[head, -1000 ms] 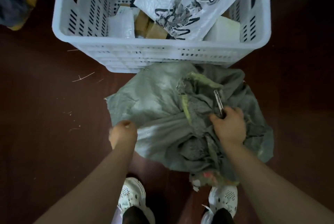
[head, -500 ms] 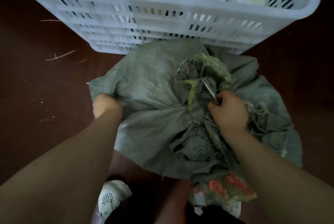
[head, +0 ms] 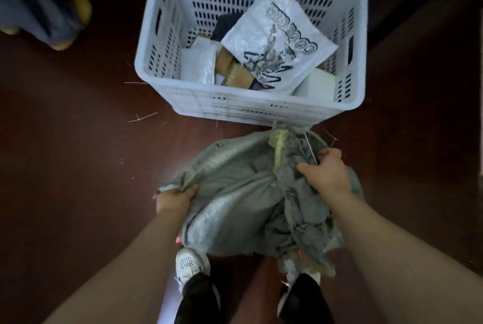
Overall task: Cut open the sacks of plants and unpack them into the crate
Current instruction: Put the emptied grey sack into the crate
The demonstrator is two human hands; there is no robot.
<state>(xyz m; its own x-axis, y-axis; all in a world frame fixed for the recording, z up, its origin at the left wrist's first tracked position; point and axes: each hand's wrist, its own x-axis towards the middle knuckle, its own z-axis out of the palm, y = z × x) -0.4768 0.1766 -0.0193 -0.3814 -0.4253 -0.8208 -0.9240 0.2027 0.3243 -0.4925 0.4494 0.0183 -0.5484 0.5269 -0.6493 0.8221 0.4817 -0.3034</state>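
Observation:
A crumpled grey-green woven sack (head: 235, 182) hangs low in front of my legs, just short of the white slotted crate (head: 235, 109). My left hand (head: 173, 199) grips the sack's left edge. My right hand (head: 325, 174) clutches the bunched cloth on the right and also holds a thin metal blade (head: 311, 150) that points up toward the crate. A yellowish-green strip (head: 279, 146) shows at the sack's tied neck. Inside the crate lie a white printed plastic bag (head: 277, 44), white packets and brown boxes. What the sack holds is hidden.
The floor (head: 78, 167) is dark red-brown, with a few straw bits near the crate's left corner. Another person's blue trouser leg and yellow shoe (head: 70, 20) stand at the far left. My white shoes (head: 190, 263) are right under the sack.
The view has pulled back, and the whole crate shows again. The sack is lifted and drawn toward me. Both hands keep their hold, and the blade stays in my right hand.

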